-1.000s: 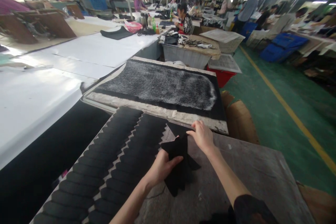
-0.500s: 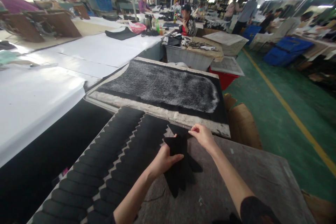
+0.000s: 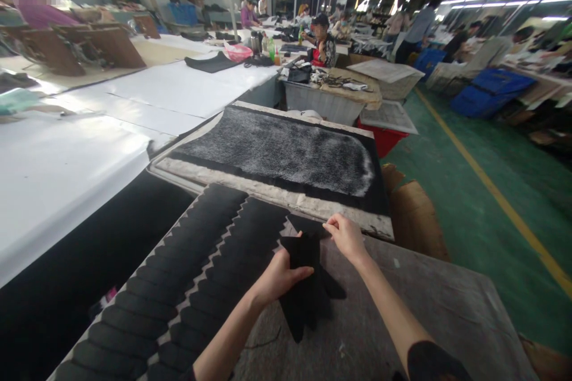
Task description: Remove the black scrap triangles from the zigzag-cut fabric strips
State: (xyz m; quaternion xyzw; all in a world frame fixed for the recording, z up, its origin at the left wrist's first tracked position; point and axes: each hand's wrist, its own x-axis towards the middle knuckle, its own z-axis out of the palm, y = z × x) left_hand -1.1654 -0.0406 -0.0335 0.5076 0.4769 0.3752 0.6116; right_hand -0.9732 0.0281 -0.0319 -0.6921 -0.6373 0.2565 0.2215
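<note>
A small bundle of black cut fabric pieces (image 3: pixel 304 297) is gripped in my left hand (image 3: pixel 281 277), its thumb lying across the top and pointed ends fanning out below. My right hand (image 3: pixel 346 238) pinches the corner of a black piece (image 3: pixel 306 224) at the far edge of the grey board (image 3: pixel 402 309). To the left, overlapping black pieces with rounded ends lie in long rows (image 3: pixel 138 286), a zigzag strip of board showing between them. The lower fingers of my left hand are hidden behind the bundle.
Beyond the board lies a panel with black cloth (image 3: pixel 286 143) speckled white. White sheets (image 3: pixel 179 95) cover a long table at left. Grey bins (image 3: pixel 322 98), a red bin (image 3: pixel 386 137) and cardboard (image 3: pixel 415 208) stand ahead and right. Several people sit or stand farther back.
The view has shifted slightly, so surroundings sit a little lower and to the right. Both hands keep nearly the same pose, the left on the bundle, the right at the piece's corner.
</note>
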